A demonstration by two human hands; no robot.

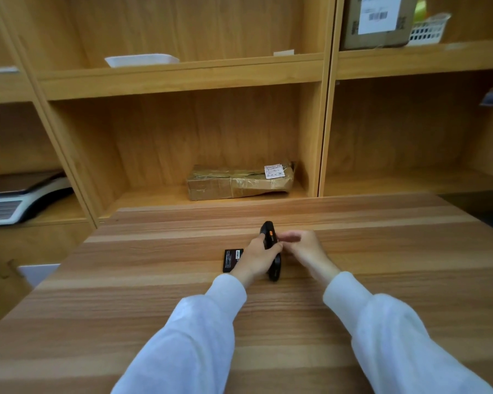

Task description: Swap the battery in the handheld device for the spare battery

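Two white sleeves (199, 331) enter from 6 o'clock and converge on the work. The left hand (261, 257) is closed around the black handheld device (271, 251), holding it on edge on the counter (125, 308). The right hand (305, 248) meets the device from 3 o'clock with fingers partly curled; whether it grips anything cannot be told. The spare battery (231, 260) lies flat at 9 o'clock, just beside the left hand.

Risks, as judged: the device stands on a narrow edge, so a slackened grip could tip it; the left wrist could nudge the spare battery aside.

The counter is smooth striped wood. Beyond, at 12 o'clock, wooden shelves (182, 78) hold a taped parcel (239, 182); a scale (17, 200) sits at 10 o'clock.
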